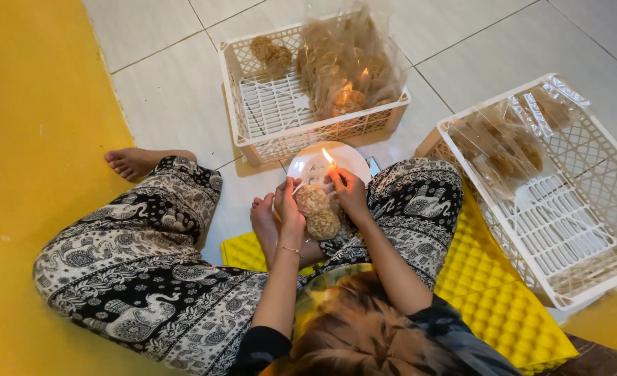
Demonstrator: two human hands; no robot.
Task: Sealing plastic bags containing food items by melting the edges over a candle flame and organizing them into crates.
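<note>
From where I watch, both hands meet just above the crossed ankles, and between them is a clear packet of round brown snacks (pixel 317 212), its long axis running roughly from 12 to 6 o'clock, open end up toward the flame. My left hand (pixel 289 205) is closed around the packet's left side, fingers curled on the plastic. My right hand (pixel 349 191) pinches the top edge of the packet at about 1 o'clock from the snacks, thumb and fingers narrow. The candle flame (pixel 328 157) burns just beyond that edge, at 12 o'clock, over a white plate (pixel 312 167); the right hand is the nearer one to it. At 12 o'clock farther out stands a white basket (pixel 266 111) with filled packets, another white crate (pixel 566 223) at 3 o'clock.
</note>
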